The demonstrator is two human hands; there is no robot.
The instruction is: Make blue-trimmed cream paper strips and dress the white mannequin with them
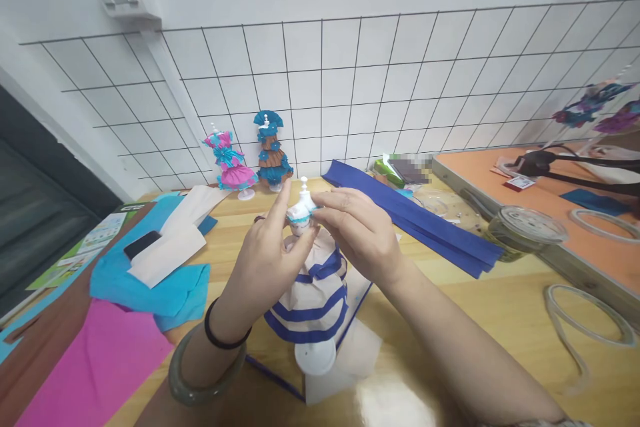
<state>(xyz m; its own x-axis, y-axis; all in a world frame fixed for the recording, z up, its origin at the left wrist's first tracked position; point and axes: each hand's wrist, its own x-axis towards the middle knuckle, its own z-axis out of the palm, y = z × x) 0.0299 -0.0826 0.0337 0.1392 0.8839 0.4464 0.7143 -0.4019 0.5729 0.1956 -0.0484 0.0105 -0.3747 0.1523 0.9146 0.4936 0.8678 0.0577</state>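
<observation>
Left hand and right hand meet at the bust of a small white plastic mannequin

Left hand [263, 253]: wraps the torso from the left, thumb across the front, index finger raised beside the neck. Reads as a grip; the other fingers are mostly hidden.
Right hand [365, 230]: fingertips together at the bust's right side, by a thin turquoise band [300, 220]. Cannot tell whether they pinch it.

Key relation: small white plastic mannequin [304, 203] lies between the hands, both touching or nearly so. Long axis runs roughly upright in view, knobbed neck farthest, round white base [315, 358] toward the wearer. A tiered cream-and-blue paper dress [315, 297] flares below the hands. Whether the base sits flat: unclear.

Surface [425, 327]: pale wood. Beige paper sheet [357, 360] just beside the base. Turquoise crepe paper [125, 287] and magenta crepe paper [100, 367] at left; folded dark-blue paper strip [410, 220] at right, with a round clear container [527, 227] beyond.

Room: two paper-dressed figurines, one pink-and-turquoise [235, 173], one brown-and-teal [273, 153], stand near the white wall with dark grid lines [345, 93].
</observation>
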